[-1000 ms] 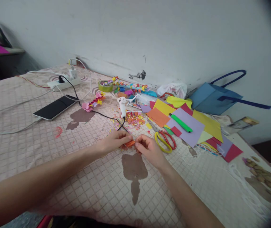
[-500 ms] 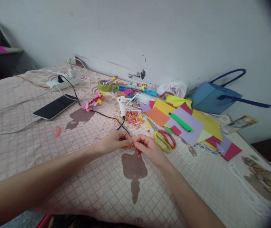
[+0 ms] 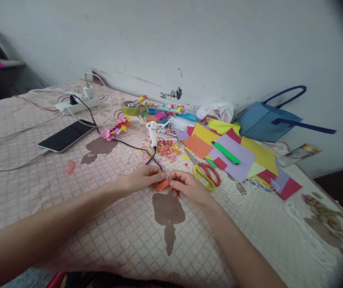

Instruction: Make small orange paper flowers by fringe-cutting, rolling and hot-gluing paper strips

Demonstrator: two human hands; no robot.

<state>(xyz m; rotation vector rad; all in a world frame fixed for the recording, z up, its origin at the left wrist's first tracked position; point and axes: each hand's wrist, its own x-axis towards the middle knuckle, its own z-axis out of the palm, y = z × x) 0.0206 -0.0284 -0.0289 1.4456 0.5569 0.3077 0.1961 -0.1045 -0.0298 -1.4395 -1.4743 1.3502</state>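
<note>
A small piece of orange paper (image 3: 161, 185) is pinched between the thumb and fingers of my left hand (image 3: 145, 178), low over the tablecloth. Thin lines or slits seem to run along it. My right hand (image 3: 187, 186) is closed in a pinch at the paper's right edge; whatever lies between those fingertips is too small to make out. Just beyond my hands is a white glue gun (image 3: 152, 134) with a black cord. Scissors with yellow and red handles (image 3: 207, 176) lie right of my right hand. Colourful paper scraps (image 3: 167, 150) are heaped beside the glue gun.
Coloured paper sheets (image 3: 237, 158) with a green marker (image 3: 226, 153) spread to the right, near white string (image 3: 303, 228) and a blue bag (image 3: 269, 120). At left lie a phone (image 3: 66, 137) and a power strip (image 3: 78, 105) with cables. Green tape (image 3: 131, 108) sits behind.
The orange paper has turned so that more of its flat face shows, and my right fingertips are now at its right edge. The whole view has shifted slightly.
</note>
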